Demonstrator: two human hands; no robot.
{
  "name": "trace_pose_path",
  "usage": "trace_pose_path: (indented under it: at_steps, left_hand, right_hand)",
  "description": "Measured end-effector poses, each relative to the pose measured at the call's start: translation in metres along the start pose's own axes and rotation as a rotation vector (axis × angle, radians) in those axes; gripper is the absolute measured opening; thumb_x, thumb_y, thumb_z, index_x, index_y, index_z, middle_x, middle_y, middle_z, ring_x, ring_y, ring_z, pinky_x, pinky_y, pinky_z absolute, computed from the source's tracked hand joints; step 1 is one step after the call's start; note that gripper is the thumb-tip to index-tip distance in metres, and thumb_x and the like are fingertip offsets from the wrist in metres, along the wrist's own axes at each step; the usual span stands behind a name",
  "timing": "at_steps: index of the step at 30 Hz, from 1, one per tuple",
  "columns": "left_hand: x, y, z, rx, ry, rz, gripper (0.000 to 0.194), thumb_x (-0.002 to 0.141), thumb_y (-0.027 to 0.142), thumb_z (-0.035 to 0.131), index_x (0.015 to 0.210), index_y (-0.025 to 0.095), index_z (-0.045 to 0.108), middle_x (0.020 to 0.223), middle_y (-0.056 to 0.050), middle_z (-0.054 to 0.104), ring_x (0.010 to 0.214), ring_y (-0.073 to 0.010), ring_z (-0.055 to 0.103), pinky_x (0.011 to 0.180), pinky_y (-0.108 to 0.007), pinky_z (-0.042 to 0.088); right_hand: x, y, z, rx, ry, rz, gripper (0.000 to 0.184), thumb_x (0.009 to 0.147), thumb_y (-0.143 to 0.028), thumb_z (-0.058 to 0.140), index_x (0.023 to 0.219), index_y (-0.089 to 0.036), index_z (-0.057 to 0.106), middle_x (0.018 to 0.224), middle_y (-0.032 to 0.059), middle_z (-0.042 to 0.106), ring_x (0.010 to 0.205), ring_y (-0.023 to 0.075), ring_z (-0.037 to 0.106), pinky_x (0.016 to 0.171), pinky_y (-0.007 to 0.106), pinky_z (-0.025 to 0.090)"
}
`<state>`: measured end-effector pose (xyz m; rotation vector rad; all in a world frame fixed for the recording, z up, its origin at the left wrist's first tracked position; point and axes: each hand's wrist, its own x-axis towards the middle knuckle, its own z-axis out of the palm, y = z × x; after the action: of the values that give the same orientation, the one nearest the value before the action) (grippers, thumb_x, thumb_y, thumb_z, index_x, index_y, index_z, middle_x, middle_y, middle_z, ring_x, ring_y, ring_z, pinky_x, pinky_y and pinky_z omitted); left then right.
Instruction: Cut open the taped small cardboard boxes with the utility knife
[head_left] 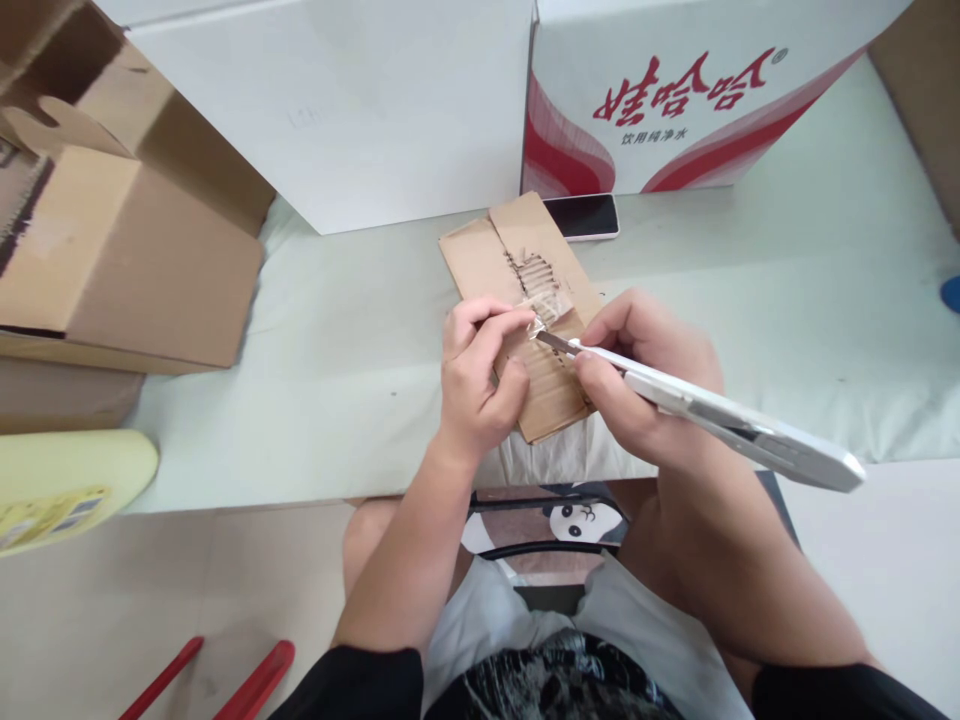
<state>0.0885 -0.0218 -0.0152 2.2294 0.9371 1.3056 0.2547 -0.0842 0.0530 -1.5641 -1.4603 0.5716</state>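
A folded piece of brown cardboard [547,400] lies on the pale cloth, its surface torn and marked with dark lines near the middle. Clear tape [553,303] sticks up in crumpled film from that torn patch. My left hand [484,375] pinches the tape's edge with its fingertips, the rest of the hand over the cardboard's left side. In my right hand [649,365] is a white utility knife [720,410]. Its blade is out and points left, the tip at the tape just beside my left fingertips.
A dark-screened phone [589,216] lies behind the cardboard. White cartons [375,110] stand along the back, one with red lettering. Brown boxes [165,260] and a pale yellow container [82,470] are on the left. A blue round object [951,294] shows at the right edge.
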Motion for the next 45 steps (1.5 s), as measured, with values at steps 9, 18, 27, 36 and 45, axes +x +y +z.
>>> trace_pose_path:
  at_steps: [9,18,27,36,45]
  left_hand:
    - [0.0002,0.0001,0.0009,-0.012,0.01,0.007,0.03,0.094,0.023,0.051,0.118,0.02,0.069,0.12,-0.011,0.062,0.118,-0.0256,0.061,0.109,-0.043,0.052]
    - [-0.0003,-0.0002,0.0017,-0.029,0.023,0.007,0.029,0.094,0.024,0.051,0.117,0.021,0.069,0.119,-0.01,0.062,0.117,-0.0258,0.061,0.109,-0.044,0.052]
    - [-0.001,-0.0002,0.0017,0.005,0.017,-0.009,0.029,0.097,0.029,0.049,0.117,0.023,0.068,0.119,-0.01,0.062,0.117,-0.0267,0.061,0.11,-0.045,0.052]
    - [-0.0015,-0.0007,0.0021,0.034,0.003,-0.029,0.031,0.097,0.031,0.047,0.118,0.024,0.068,0.119,-0.011,0.062,0.118,-0.0288,0.06,0.109,-0.048,0.051]
    - [-0.001,0.0,0.0009,-0.003,0.002,-0.009,0.03,0.097,0.03,0.048,0.118,0.023,0.068,0.119,-0.011,0.062,0.118,-0.028,0.059,0.111,-0.048,0.05]
  right_hand:
    - [-0.0003,-0.0005,-0.0003,-0.017,0.001,-0.001,0.008,0.077,-0.028,0.059,0.077,-0.024,0.052,0.054,-0.0069,0.049,0.045,0.0094,0.04,0.049,0.027,0.033]
    - [-0.0007,-0.0009,-0.0001,-0.035,-0.007,-0.014,0.007,0.078,-0.028,0.058,0.077,-0.024,0.052,0.054,-0.0073,0.048,0.046,0.0098,0.039,0.05,0.027,0.032]
    - [-0.0013,-0.0014,-0.0005,-0.028,-0.011,-0.039,0.008,0.08,-0.029,0.058,0.077,-0.025,0.052,0.054,-0.0079,0.05,0.047,0.0101,0.038,0.05,0.027,0.032]
    - [-0.0021,-0.0002,-0.0003,-0.035,-0.015,-0.035,0.009,0.08,-0.03,0.059,0.078,-0.025,0.052,0.054,-0.0088,0.048,0.045,0.0092,0.039,0.048,0.026,0.031]
    - [-0.0016,-0.0004,-0.0009,-0.03,-0.017,-0.039,0.009,0.079,-0.028,0.06,0.077,-0.024,0.052,0.054,-0.0078,0.049,0.045,0.009,0.04,0.049,0.026,0.031]
